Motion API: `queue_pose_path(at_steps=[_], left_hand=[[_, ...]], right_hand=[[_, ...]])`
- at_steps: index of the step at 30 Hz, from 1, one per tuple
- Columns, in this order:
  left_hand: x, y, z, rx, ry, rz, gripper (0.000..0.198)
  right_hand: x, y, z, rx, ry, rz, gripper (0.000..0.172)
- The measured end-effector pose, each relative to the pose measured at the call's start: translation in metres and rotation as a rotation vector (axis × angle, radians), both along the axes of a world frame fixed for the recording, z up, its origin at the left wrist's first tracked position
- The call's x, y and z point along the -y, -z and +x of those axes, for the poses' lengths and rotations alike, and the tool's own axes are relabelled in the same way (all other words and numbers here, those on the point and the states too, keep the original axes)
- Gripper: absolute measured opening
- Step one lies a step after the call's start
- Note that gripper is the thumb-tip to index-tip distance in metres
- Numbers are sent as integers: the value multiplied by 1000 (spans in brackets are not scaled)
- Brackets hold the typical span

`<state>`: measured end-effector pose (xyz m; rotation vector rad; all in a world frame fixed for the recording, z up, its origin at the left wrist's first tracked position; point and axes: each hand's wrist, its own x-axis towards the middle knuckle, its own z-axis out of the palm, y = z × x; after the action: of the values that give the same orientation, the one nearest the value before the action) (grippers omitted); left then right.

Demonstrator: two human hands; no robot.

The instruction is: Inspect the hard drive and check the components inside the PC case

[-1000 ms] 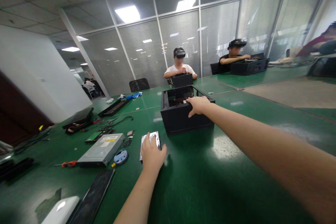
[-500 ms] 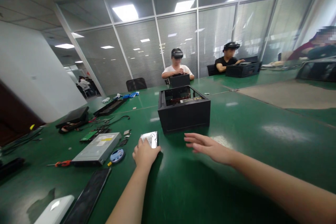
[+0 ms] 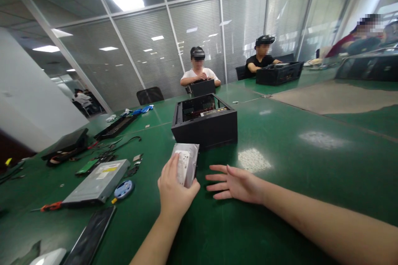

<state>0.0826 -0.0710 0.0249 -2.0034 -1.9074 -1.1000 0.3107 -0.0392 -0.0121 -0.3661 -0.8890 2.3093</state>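
Note:
A silver hard drive (image 3: 189, 165) with a white label is gripped in my left hand (image 3: 175, 192), thumb along its right edge and fingers over its left side. It is tilted up, with its label face turned toward me. To its right, my right hand (image 3: 233, 184) hovers with fingers spread and palm facing the drive, holding nothing. Just beyond both hands stands a black computer case (image 3: 205, 126), open at the top, with parts inside that I cannot make out clearly.
At left lie an optical drive (image 3: 96, 182), a screwdriver with an orange handle (image 3: 51, 206), a blue round object (image 3: 123, 189), a green circuit board (image 3: 88, 167) with cables, and a long black panel (image 3: 91, 236). Co-workers sit across the green table (image 3: 280, 153) with other cases.
My left hand has raised the hard drive from the table and tilted it upright. My right hand has turned its palm toward the drive and spread its fingers. The view has shifted slightly.

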Motion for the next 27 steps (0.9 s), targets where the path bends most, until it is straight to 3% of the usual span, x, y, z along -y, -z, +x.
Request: queue_pose_path(at_steps=[2,7,11,16,22,27], left_hand=[[10,4,22,-51,107,43,96],[21,19,58,-69,298,-63,108],[14,18,46,52,399,-130,95],[0,14,20,449,335,-261,67],[-5,20,23,957,425,-470,81],[-5,24,27,1100,438,-515,86]], right_hand=[[8,2,-9,-45,30,36,64],[16,5,-21,-12,305,18,48],[5,5,-12,-26,314,18,44],[-5,1,-8,-10,279,-53,45],[-3,0,-10,129,280,-117,37],[-7,1,-11,124,267,-185,35]])
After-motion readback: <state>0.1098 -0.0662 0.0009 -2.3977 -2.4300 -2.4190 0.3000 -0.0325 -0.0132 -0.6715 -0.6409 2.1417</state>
